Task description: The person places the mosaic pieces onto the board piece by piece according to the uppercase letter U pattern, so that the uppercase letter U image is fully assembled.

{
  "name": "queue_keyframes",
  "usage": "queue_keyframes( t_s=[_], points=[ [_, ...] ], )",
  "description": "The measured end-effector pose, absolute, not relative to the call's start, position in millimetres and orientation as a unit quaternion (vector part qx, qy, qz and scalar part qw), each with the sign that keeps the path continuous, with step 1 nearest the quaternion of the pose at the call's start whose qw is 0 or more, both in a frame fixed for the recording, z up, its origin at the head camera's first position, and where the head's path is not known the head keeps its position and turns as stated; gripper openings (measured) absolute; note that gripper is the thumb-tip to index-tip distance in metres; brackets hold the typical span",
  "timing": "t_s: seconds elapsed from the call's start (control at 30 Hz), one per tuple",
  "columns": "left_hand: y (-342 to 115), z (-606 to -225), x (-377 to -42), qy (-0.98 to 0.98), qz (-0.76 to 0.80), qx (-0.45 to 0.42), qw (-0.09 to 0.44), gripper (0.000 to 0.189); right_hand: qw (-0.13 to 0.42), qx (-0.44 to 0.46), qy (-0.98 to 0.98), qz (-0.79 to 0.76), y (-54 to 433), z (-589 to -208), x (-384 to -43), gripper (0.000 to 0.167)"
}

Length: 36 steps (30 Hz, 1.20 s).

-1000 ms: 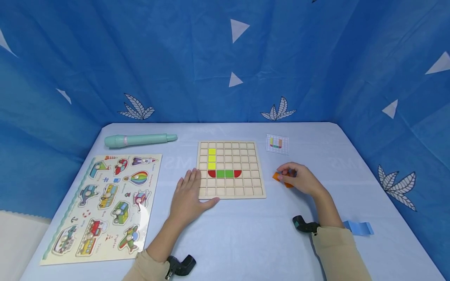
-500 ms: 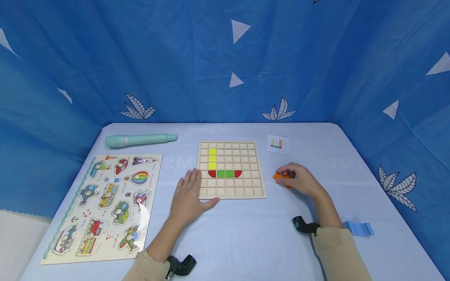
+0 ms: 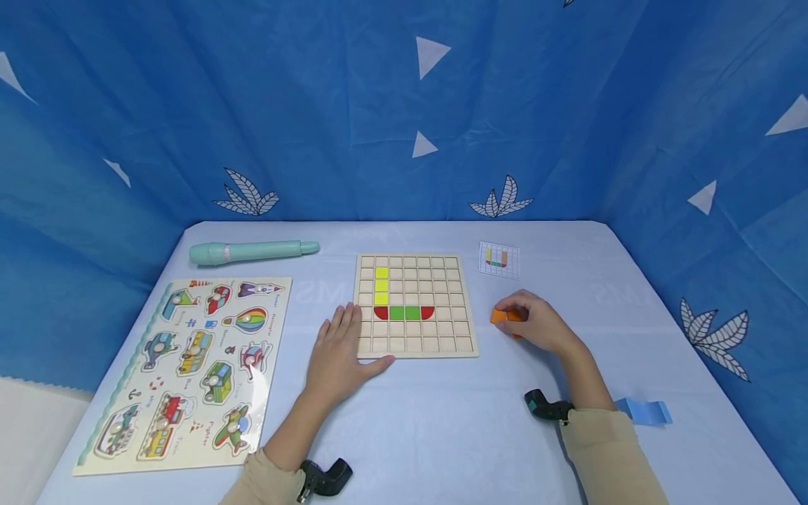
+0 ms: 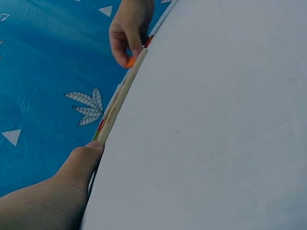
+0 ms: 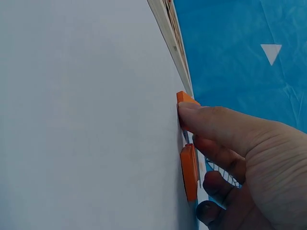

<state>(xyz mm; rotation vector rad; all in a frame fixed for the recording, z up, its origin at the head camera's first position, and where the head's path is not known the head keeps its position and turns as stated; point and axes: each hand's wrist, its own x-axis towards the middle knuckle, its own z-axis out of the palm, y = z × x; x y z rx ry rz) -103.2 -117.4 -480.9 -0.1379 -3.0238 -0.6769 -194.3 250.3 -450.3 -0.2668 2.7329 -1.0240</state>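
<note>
On the wooden grid board (image 3: 444, 332) lie yellow squares (image 3: 381, 285) in a column, with a row of green squares (image 3: 404, 313) below, between two red curved pieces (image 3: 428, 313). My left hand (image 3: 336, 356) rests flat against the board's left edge, thumb at the near edge. Right of the board, my right hand (image 3: 536, 321) pinches an orange block (image 5: 187, 99) between thumb and forefinger, low over the table. A second orange block (image 5: 189, 173) stands under the curled fingers in the right wrist view; the hand partly hides it in the head view.
A small pattern card (image 3: 499, 260) lies behind the right hand. To the left are a vehicle picture puzzle board (image 3: 183, 372) and a pale green tube-shaped thing (image 3: 255, 252). A blue strip (image 3: 645, 411) lies by the right sleeve. Blue curtains surround the table.
My right thumb and forefinger have closed on an orange block and turned it a little at nearly the same spot. The left hand and the board stay put.
</note>
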Motion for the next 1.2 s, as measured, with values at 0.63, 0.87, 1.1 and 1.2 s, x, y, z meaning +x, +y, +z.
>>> queue_keyframes(
  t_s=[0.63,0.87,1.1,1.2],
  points=[
    [-117,-480,-103,-0.974,-0.224,-0.042,0.020,0.117,0.108,-0.128,0.895,-0.412,239,-438,-197,0.020],
    [-117,-480,-102,-0.973,-0.224,-0.043,0.023,0.117,0.115,-0.136,0.887,-0.427,227,-431,-200,0.020],
    [-117,-479,-102,-0.973,-0.227,-0.043,0.024,0.117,0.113,-0.140,0.884,-0.431,208,-428,-207,0.022],
    [-117,-479,-102,-0.972,-0.230,-0.043,0.025,0.117,0.112,-0.154,0.878,-0.439,201,-428,-211,0.022]
  ],
)
